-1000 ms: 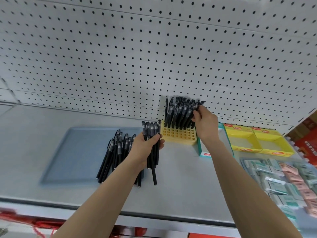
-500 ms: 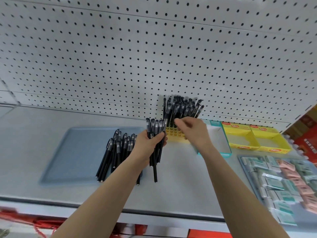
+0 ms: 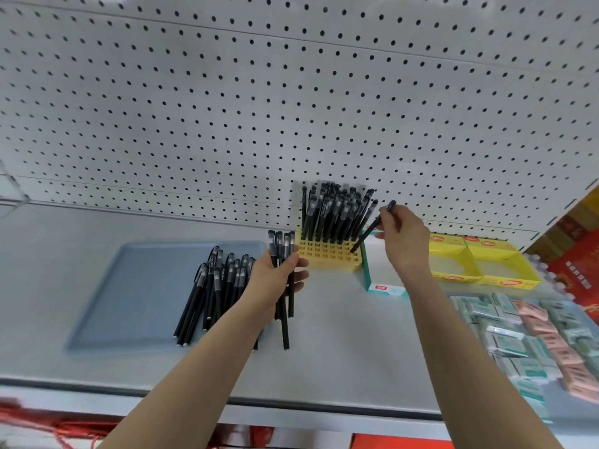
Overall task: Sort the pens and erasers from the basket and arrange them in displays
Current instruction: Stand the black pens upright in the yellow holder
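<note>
Pegboard (image 3: 291,108) behind. Blue tray (image 3: 136,293) holds loose pens (image 3: 214,293) at its right side. Yellow grid holder (image 3: 327,254), back rows full of upright pens, stands btwn our hands; teal box (image 3: 385,288) just right of it, then yellow boxes (image 3: 479,264), erasers (image 3: 531,335) far right. Our left hand (image 3: 275,277) wraps a pen bunch (image 3: 283,306). Our right hand (image 3: 405,238) pinches one pen (image 3: 372,226), tilted, tip at holder's right edge.

Both bare forearms reach up and forward from the lower edge, the left grip (image 3: 272,280) curled round an upright bundle of slim black capped pens (image 3: 280,245), the right grip (image 3: 405,241), further out and higher, pinching one tilted black pen (image 3: 367,234) between thumb and fingertips.
</note>
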`<action>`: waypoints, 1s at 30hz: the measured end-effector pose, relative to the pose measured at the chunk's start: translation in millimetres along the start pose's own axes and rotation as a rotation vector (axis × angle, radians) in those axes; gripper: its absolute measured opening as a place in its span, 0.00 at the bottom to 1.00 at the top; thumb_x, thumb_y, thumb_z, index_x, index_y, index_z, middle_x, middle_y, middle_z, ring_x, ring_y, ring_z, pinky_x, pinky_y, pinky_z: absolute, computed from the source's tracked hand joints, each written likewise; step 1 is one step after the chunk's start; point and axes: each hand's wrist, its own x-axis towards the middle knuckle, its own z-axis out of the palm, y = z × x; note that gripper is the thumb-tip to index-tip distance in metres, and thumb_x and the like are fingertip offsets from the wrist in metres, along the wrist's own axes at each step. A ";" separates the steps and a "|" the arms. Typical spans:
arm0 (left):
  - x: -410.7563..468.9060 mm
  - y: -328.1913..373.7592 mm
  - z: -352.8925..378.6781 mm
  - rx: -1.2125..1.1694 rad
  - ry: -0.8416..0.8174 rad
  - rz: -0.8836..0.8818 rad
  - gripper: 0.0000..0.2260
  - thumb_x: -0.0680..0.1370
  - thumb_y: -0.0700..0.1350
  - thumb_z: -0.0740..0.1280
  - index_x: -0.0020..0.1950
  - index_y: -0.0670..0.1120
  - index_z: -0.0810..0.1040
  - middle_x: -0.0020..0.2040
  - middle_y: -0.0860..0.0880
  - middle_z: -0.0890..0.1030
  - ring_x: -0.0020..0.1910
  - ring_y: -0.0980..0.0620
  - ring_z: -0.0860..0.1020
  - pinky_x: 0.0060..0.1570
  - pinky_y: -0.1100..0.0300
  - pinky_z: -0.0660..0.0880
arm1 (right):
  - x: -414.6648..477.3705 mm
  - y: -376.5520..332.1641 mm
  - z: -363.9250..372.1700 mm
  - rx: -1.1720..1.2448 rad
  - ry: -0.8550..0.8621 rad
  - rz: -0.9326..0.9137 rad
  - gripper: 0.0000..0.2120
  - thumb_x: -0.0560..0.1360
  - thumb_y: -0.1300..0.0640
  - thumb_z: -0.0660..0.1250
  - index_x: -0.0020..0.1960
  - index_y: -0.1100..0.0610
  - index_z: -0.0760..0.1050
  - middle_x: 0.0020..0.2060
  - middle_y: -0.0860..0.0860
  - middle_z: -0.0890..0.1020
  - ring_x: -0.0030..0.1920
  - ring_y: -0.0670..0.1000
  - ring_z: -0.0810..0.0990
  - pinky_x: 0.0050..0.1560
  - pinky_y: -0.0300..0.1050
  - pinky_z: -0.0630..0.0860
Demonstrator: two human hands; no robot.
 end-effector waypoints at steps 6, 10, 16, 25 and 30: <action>2.8 1.5 1.5 -0.011 0.028 -0.001 0.06 0.81 0.40 0.64 0.57 0.41 0.72 0.40 0.46 0.78 0.30 0.54 0.72 0.31 0.61 0.72 | 8.3 -0.2 16.6 -0.115 -0.001 -0.163 0.09 0.82 0.59 0.59 0.50 0.61 0.77 0.40 0.56 0.83 0.41 0.55 0.81 0.45 0.47 0.74; 5.6 1.6 -1.2 -0.003 0.041 -0.011 0.07 0.81 0.41 0.64 0.57 0.40 0.71 0.42 0.46 0.77 0.31 0.54 0.72 0.33 0.61 0.73 | 15.5 -0.1 24.4 -0.179 -0.017 -0.200 0.11 0.82 0.58 0.59 0.49 0.63 0.76 0.38 0.59 0.82 0.41 0.60 0.80 0.44 0.52 0.76; 6.1 0.7 -6.9 0.036 0.015 -0.006 0.13 0.80 0.38 0.64 0.62 0.32 0.71 0.37 0.46 0.80 0.31 0.53 0.76 0.35 0.63 0.76 | 19.0 -0.1 25.2 -0.243 -0.041 -0.202 0.12 0.82 0.57 0.58 0.48 0.63 0.75 0.38 0.60 0.82 0.41 0.62 0.80 0.45 0.54 0.76; -2.1 2.3 1.3 -0.041 -0.038 0.066 0.09 0.80 0.37 0.64 0.58 0.34 0.76 0.49 0.42 0.85 0.48 0.47 0.84 0.46 0.59 0.81 | 6.4 5.0 29.9 -0.202 -0.092 -0.056 0.10 0.80 0.53 0.62 0.50 0.59 0.78 0.39 0.55 0.84 0.42 0.55 0.82 0.46 0.46 0.75; -5.0 1.7 6.8 -0.035 -0.081 0.081 0.05 0.80 0.38 0.65 0.54 0.39 0.79 0.48 0.43 0.85 0.49 0.48 0.84 0.50 0.57 0.81 | -26.9 -7.1 27.8 -0.144 -0.121 0.033 0.13 0.78 0.45 0.65 0.50 0.55 0.79 0.40 0.47 0.82 0.39 0.48 0.78 0.41 0.42 0.71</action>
